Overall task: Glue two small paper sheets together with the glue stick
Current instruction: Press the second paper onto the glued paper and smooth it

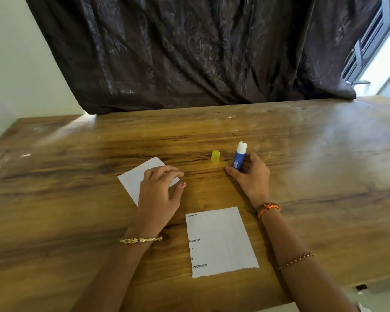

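The glue stick point(239, 156) stands upright on the wooden table point(324, 154), uncapped, its white glue showing above the blue barrel, and the right hand point(251, 174) has its fingers curled round the lower barrel from the right. Just to its left, apart from it, the yellow cap point(215, 156) stands on the wood. The two sheets are still separate and well apart: the blank white sheet point(136, 176) lies at an angle to the left, with the left hand point(159, 188) resting on its near corner, fingers bent and loosely spread, holding nothing; whether the fingertips actually press the paper cannot be told. The printed sheet point(221, 242), bearing a few lines of numbers down its left edge, lies flat nearer the person, between the two forearms and touched by neither hand. Judging from this layout, no glue has been spread yet. The risks ahead seem to come mostly from how light the paper is: dragging the tacky tip across a sheet that is not pinned would likely wrinkle or shift it, and a hard stroke could tear the ragged lower edge of the printed sheet. Running past an edge would smear glue on the table. With the cap off, a nudge from the wrist could also tip the stick over or send the cap rolling.
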